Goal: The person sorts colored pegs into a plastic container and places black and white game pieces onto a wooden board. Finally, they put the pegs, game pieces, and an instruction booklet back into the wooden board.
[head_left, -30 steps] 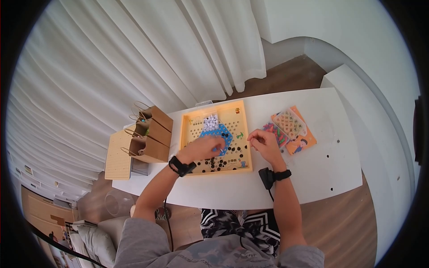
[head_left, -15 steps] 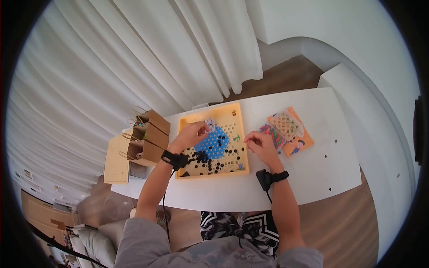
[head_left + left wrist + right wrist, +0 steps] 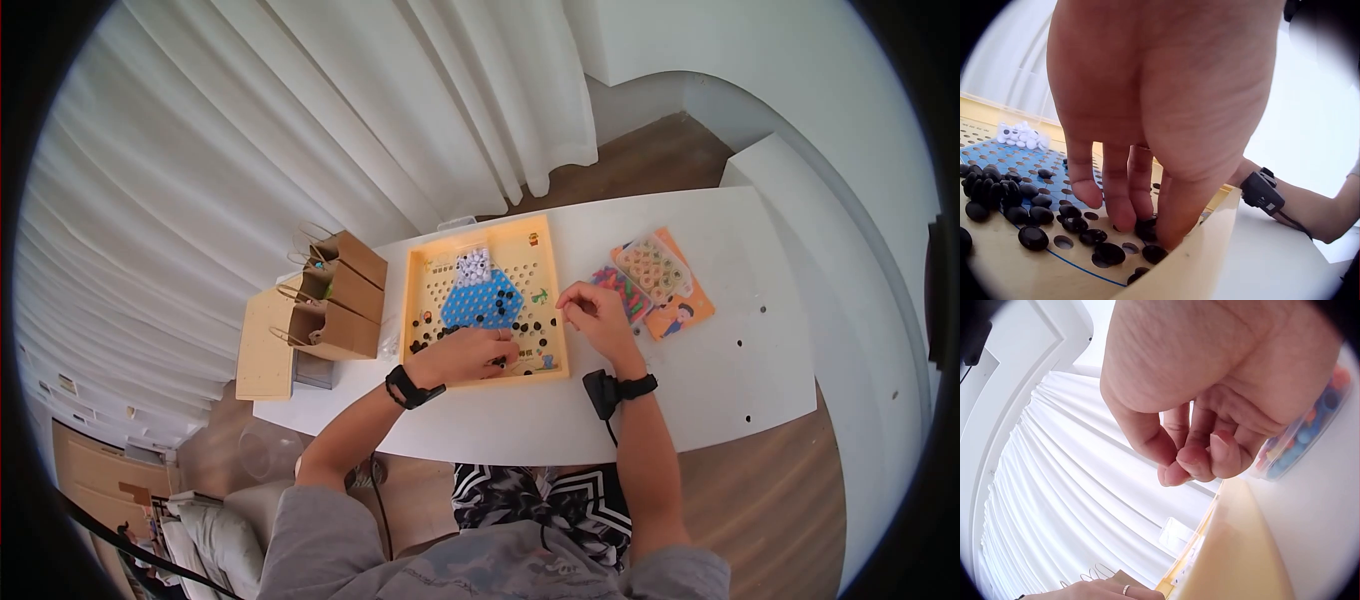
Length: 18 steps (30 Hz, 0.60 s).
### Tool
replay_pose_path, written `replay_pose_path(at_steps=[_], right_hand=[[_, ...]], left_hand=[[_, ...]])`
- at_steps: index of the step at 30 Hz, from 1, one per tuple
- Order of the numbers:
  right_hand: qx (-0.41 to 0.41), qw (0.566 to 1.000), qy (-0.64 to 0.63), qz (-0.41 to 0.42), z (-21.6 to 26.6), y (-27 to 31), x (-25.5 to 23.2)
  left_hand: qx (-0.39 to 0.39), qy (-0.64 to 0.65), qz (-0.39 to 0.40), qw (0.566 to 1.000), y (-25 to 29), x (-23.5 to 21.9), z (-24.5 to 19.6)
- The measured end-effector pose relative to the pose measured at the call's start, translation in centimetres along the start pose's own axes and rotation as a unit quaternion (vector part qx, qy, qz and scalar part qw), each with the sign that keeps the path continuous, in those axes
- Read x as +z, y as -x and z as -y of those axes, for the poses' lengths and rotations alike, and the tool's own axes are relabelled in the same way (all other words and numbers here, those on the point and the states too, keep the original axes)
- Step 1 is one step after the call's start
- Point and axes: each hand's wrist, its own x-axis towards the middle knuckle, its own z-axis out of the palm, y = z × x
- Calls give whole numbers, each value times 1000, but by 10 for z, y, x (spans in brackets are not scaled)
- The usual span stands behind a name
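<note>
The left hand (image 3: 474,354) reaches down over the near part of the yellow tray-like game board (image 3: 562,345). In the left wrist view its thumb and fingertips (image 3: 1124,219) are down among loose black pieces (image 3: 1034,237), with one black piece (image 3: 1146,229) between thumb and fingers. More black pieces lie heaped to the left. Beyond them is the board's blue hexagon (image 3: 480,305), with a clear box of white pieces (image 3: 474,266) at its far edge. Just off the board's right edge the right hand (image 3: 597,318) hovers, fingers (image 3: 1194,461) loosely curled, nothing visible in them.
Right of the board, a clear box of colourful pieces (image 3: 622,294) and another divided box (image 3: 652,268) lie by an orange booklet (image 3: 682,318). Brown paper bags (image 3: 340,330) and a wooden board (image 3: 262,345) stand left. Several black pieces dot the table's right side (image 3: 780,370).
From the blue hexagon the left hand went back left toward the white pieces, then came down and right to the black pieces near the front. The right hand stays about where it was.
</note>
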Motion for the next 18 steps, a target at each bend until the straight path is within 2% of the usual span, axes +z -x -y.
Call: replay_pose_path(at_steps=[14, 18], right_hand=[[-29, 999, 14, 2, 0, -1, -1], [-18, 1000, 2, 1, -2, -1, -1]], left_hand=[[-3, 8, -28, 1000, 1, -3, 0], [-29, 63, 12, 998, 6, -9, -10]])
